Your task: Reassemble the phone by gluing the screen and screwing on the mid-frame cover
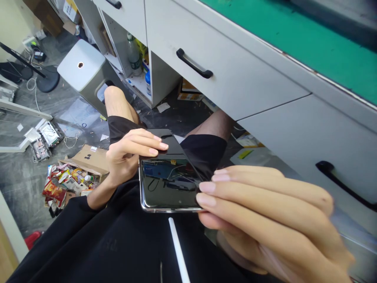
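A glossy black smartphone (165,184) with a silver rim lies screen up in front of my dark shirt, above my lap. My left hand (126,153) grips its left side, fingers laid flat across the upper screen. The fingertips of my right hand (273,212) pinch the near right edge, close to the corner. A paler band crosses the screen's far part; I cannot tell whether it is a reflection or a separate sheet. Below the phone, a thin white stick (179,251) points up from the bottom of the view; its lower end is out of sight.
A white drawer cabinet (224,59) with black handles and a green top (309,43) stands ahead and right. A grey-white stool (82,67) is at upper left. On the floor at left are an open cardboard box (91,157) of wrappers and metal device parts (44,137).
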### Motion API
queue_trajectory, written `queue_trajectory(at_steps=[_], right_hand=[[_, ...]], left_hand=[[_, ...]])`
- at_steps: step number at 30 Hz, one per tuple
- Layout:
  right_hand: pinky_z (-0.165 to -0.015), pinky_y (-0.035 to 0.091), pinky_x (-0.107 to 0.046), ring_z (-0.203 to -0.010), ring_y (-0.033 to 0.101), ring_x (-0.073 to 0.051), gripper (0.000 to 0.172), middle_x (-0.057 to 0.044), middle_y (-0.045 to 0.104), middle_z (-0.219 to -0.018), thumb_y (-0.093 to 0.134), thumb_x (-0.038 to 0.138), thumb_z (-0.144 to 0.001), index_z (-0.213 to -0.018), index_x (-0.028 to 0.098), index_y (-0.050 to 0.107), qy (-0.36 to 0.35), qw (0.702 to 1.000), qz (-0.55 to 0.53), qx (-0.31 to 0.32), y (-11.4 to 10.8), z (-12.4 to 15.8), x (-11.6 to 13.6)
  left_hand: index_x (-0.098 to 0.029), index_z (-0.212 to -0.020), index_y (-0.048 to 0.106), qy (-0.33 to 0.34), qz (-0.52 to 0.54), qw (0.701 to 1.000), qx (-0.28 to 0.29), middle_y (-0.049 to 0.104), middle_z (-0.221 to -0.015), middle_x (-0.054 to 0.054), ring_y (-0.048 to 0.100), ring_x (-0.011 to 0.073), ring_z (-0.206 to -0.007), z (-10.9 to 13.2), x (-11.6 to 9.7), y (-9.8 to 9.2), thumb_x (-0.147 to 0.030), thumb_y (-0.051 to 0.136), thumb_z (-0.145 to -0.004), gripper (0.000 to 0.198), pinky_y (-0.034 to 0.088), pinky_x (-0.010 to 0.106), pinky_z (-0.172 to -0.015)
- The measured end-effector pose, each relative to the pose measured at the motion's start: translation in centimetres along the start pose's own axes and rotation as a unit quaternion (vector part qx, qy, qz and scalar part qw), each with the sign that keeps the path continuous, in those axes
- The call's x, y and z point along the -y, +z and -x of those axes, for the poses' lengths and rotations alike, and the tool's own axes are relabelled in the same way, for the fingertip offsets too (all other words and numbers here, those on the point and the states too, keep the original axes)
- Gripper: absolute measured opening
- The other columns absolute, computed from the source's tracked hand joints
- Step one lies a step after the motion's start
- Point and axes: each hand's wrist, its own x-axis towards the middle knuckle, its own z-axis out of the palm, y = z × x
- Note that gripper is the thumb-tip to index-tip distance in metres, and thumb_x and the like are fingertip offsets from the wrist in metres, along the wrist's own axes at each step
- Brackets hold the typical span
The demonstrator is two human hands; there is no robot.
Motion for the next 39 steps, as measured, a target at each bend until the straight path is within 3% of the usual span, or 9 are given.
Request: queue_trajectory(at_steps=[6,11,16,18,21,25,28,35,39], right_hand=[[-0.085,0.076,-0.040,-0.091,0.082,-0.021,0.029,0.002,0.087,-0.104,0.087,0.008,-0.095,-0.115,0.028,0.087,-0.014,1.000,0.000,0.011,0.1,0.5,-1.1],[-0.081,0.073,-0.038,-0.086,0.082,-0.020,0.011,0.001,0.085,-0.097,0.081,0.018,-0.103,-0.104,0.028,0.086,-0.030,0.999,-0.010,-0.033,1.1,0.2,-1.9],[-0.083,0.072,-0.039,-0.084,0.081,-0.019,0.010,0.000,0.086,-0.098,0.080,0.015,-0.103,-0.096,0.021,0.085,-0.038,0.998,-0.011,-0.054,1.3,0.9,-2.5],[-0.080,0.072,-0.040,-0.082,0.080,-0.020,0.010,-0.001,0.086,-0.098,0.080,0.013,-0.102,-0.104,0.021,0.087,-0.042,0.996,-0.018,-0.073,1.5,1.3,-2.7],[-0.079,0.070,-0.042,-0.087,0.081,-0.023,0.029,-0.002,0.086,-0.100,0.081,0.010,-0.099,-0.123,0.023,0.087,-0.031,0.996,-0.019,-0.077,1.5,1.6,-3.0],[-0.085,0.070,-0.047,-0.103,0.083,-0.030,0.044,-0.007,0.086,-0.114,0.080,0.028,-0.106,-0.149,0.026,0.078,-0.031,0.999,-0.004,-0.037,1.0,1.3,-3.4],[-0.086,0.071,-0.049,-0.107,0.083,-0.031,0.049,-0.007,0.086,-0.117,0.078,0.038,-0.108,-0.155,0.028,0.074,-0.040,0.999,0.007,-0.023,0.9,0.8,-3.2],[-0.086,0.068,-0.041,-0.099,0.082,-0.024,0.047,-0.004,0.087,-0.112,0.090,0.005,-0.092,-0.134,0.024,0.083,0.018,0.999,0.004,-0.029,1.5,0.1,-2.5],[-0.086,0.067,-0.037,-0.099,0.082,-0.021,0.043,-0.002,0.087,-0.113,0.089,0.003,-0.092,-0.128,0.025,0.083,0.064,0.998,0.013,-0.007,1.4,0.3,-2.5]], left_hand=[[-0.030,-0.091,0.069,-0.039,-0.022,0.999,0.021,0.087,-0.088,0.004,0.085,0.0236,-0.085,0.5,0.4,-0.3,-0.068,0.057,-0.116,0.047,0.070,0.047,-0.081],[-0.028,-0.106,0.079,-0.038,0.072,0.997,0.017,0.091,-0.103,0.005,0.087,0.0234,-0.097,0.7,0.4,-0.4,-0.051,0.070,-0.114,0.026,0.070,0.044,-0.088],[-0.029,-0.112,0.083,-0.059,0.095,0.993,0.038,0.091,-0.112,0.004,0.087,0.0239,-0.108,0.8,0.1,-0.6,-0.038,0.072,-0.115,0.015,0.069,0.045,-0.096],[-0.030,-0.113,0.083,-0.056,0.090,0.993,0.044,0.091,-0.114,0.004,0.087,0.0234,-0.108,0.7,-0.1,-0.7,-0.032,0.073,-0.114,0.011,0.069,0.044,-0.098],[-0.028,-0.115,0.082,-0.048,0.076,0.995,0.052,0.091,-0.114,0.004,0.087,0.0212,-0.109,0.3,-0.4,-0.9,-0.022,0.072,-0.113,0.012,0.068,0.041,-0.100],[-0.025,-0.115,0.081,-0.047,0.034,0.995,0.077,0.091,-0.112,0.004,0.087,0.0188,-0.108,-0.5,-1.1,-1.4,-0.016,0.072,-0.112,0.013,0.065,0.036,-0.100],[-0.025,-0.116,0.081,-0.035,-0.037,0.993,0.107,0.090,-0.113,0.002,0.085,0.0176,-0.106,-1.2,-1.7,-1.7,-0.010,0.069,-0.111,0.020,0.061,0.035,-0.100],[-0.020,-0.115,0.078,0.021,-0.178,0.969,0.173,0.086,-0.109,0.002,0.076,0.0169,-0.101,-2.4,-3.2,-1.9,-0.008,0.061,-0.111,0.021,0.056,0.033,-0.095],[-0.020,-0.112,0.077,0.038,-0.206,0.960,0.188,0.084,-0.105,0.001,0.073,0.0174,-0.097,-2.8,-3.6,-1.9,-0.008,0.059,-0.112,0.021,0.054,0.035,-0.092]])
